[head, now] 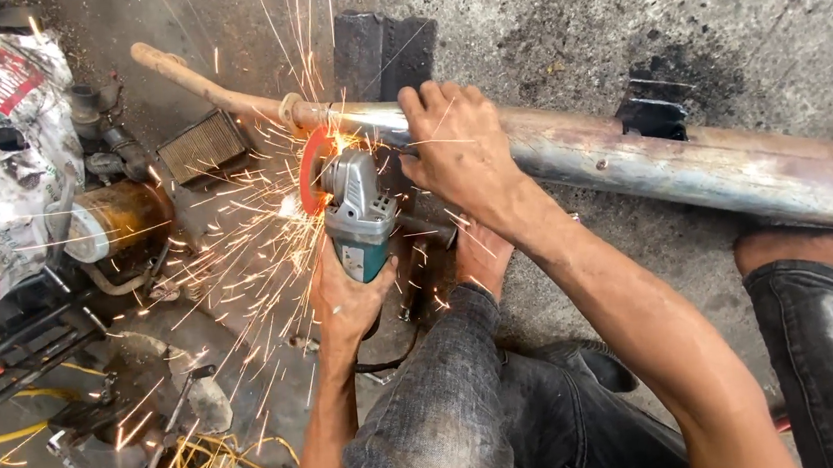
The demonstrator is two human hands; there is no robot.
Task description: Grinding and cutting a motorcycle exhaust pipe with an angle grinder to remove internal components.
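The pipe [651,158] is bare metal, dull and rust-stained, shinier near the red abrasive disc [309,168]. The grinder [360,214] has a matt grey metal head and teal plastic body. At seven o'clock, rough stained concrete floor [738,5] meets faded denim [452,412].

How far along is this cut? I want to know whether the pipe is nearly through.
Done: the disc is already biting into the exhaust pipe beside its narrow end.
In hand: sparks spray left while the left hand runs the angle grinder and the right hand pins the pipe.
Left: both sections look joined; the cut's depth is hidden.
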